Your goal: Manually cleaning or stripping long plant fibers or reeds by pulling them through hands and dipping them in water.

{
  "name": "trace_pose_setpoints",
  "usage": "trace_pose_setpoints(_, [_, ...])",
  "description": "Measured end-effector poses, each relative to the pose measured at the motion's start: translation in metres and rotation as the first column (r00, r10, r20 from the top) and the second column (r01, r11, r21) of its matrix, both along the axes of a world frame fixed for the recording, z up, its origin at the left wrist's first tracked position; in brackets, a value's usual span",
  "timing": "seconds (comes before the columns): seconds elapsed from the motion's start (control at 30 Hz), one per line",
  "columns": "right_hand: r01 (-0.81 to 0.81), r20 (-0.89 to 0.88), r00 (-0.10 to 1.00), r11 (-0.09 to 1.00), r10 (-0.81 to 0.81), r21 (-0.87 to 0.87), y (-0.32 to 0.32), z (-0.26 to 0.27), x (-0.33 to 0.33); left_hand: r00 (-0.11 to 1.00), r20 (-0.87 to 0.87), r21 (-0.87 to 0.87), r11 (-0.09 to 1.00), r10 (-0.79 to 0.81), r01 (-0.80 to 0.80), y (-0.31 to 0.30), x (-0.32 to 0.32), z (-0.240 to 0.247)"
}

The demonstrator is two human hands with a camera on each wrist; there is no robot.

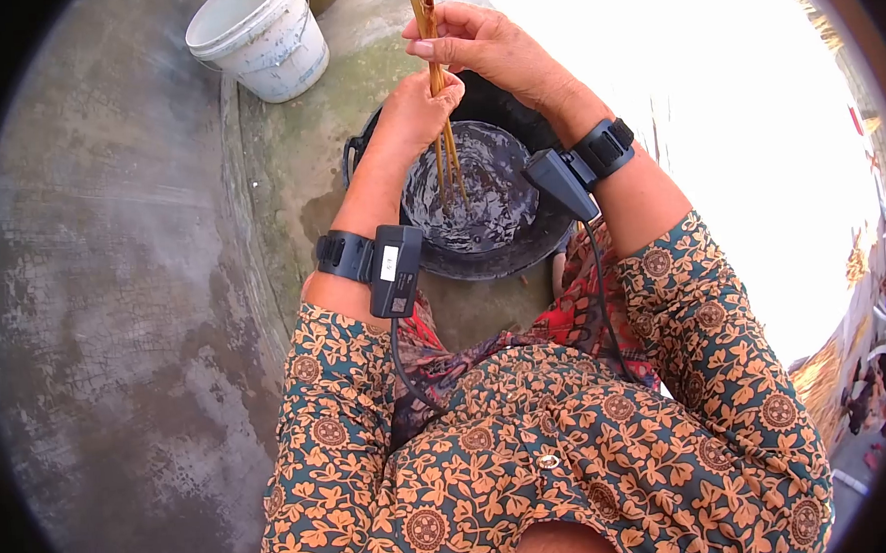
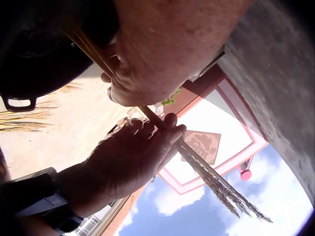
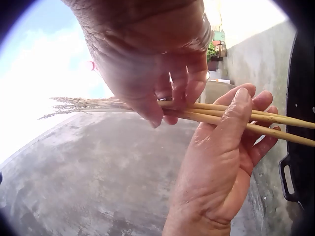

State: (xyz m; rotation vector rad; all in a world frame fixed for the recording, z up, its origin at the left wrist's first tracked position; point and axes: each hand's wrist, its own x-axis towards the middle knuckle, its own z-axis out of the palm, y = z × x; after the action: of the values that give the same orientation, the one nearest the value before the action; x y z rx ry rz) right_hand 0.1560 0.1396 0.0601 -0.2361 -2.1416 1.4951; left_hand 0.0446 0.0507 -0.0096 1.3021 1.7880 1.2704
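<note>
A small bunch of yellow-brown plant stalks point(image 1: 434, 32) stands upright over a black tub point(image 1: 478, 268), its lower ends reaching down to the rippling water point(image 1: 508, 178). Lower on the bunch, my left hand point(image 1: 417, 111) grips the stalks with the thumb laid along them, as the right wrist view shows. Higher up, my right hand point(image 1: 496, 53) pinches the same bunch between thumb and fingers. Dry, feathery seed heads point(image 2: 224, 194) stick out past the right hand in both wrist views. Both hands look wet.
A white bucket point(image 1: 276, 45) stands on the ground at the upper left, near the tub. A grey concrete wall point(image 1: 113, 294) runs along the left side. Straw-coloured stalks point(image 2: 22, 119) lie on the bright ground beyond the tub's handle point(image 2: 19, 103).
</note>
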Motion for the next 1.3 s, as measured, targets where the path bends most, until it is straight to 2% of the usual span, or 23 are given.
trace_pose_setpoints(0.13, [-0.007,0.003,1.000,0.998,0.008,-0.070,-0.004,0.010,0.004,0.999,-0.010,-0.023,0.999,-0.049,0.049,-0.001,0.000,0.002])
trace_pose_setpoints(0.23, [-0.049,0.015,0.998,0.930,0.059,-0.364,-0.008,0.029,0.010,0.994,0.085,-0.015,0.997,-0.073,0.075,-0.001,0.003,-0.001])
trace_pose_setpoints(0.37, [-0.050,-0.012,0.999,0.911,0.050,-0.410,-0.002,0.024,0.011,0.967,0.254,-0.012,0.999,-0.032,0.036,-0.002,0.012,0.008])
trace_pose_setpoints(0.47, [-0.055,-0.021,0.998,0.904,0.051,-0.423,-0.002,0.028,0.012,0.985,0.171,-0.060,0.997,-0.032,0.043,-0.008,0.017,0.025])
trace_pose_setpoints(0.57, [-0.058,-0.021,0.998,0.900,0.054,-0.432,-0.001,0.027,0.011,0.986,0.164,-0.072,0.997,-0.029,0.041,-0.009,0.018,0.028])
trace_pose_setpoints(0.63, [-0.063,-0.032,0.998,0.894,0.054,-0.445,0.001,0.026,0.012,0.988,0.134,-0.032,0.996,-0.082,0.087,-0.006,0.018,0.019])
trace_pose_setpoints(0.77, [-0.092,-0.035,0.996,0.907,0.085,-0.411,0.008,0.020,0.011,0.965,0.173,0.015,0.981,-0.195,0.196,-0.007,0.019,0.014])
trace_pose_setpoints(0.87, [-0.101,-0.017,0.995,0.904,0.103,-0.416,0.010,0.019,0.013,0.961,0.178,0.013,0.977,-0.213,0.215,-0.006,0.018,0.009])
trace_pose_setpoints(1.03, [-0.079,0.028,0.995,0.911,0.099,-0.405,0.004,0.021,0.012,0.997,0.034,-0.053,0.996,-0.075,0.077,-0.004,0.017,0.014])
trace_pose_setpoints(1.13, [0.043,0.063,0.998,0.983,-0.032,-0.180,-0.009,0.029,0.011,0.997,-0.078,-0.030,0.999,0.012,-0.015,-0.006,0.018,0.017])
trace_pose_setpoints(1.23, [-0.027,0.085,0.996,1.000,0.028,-0.008,-0.004,0.016,0.007,0.991,-0.124,-0.020,0.998,0.057,-0.060,-0.007,0.020,0.020])
trace_pose_setpoints(1.3, [0.006,0.089,0.996,1.000,-0.006,0.002,-0.003,0.012,0.006,0.987,-0.151,-0.029,0.997,0.060,-0.065,-0.007,0.019,0.021])
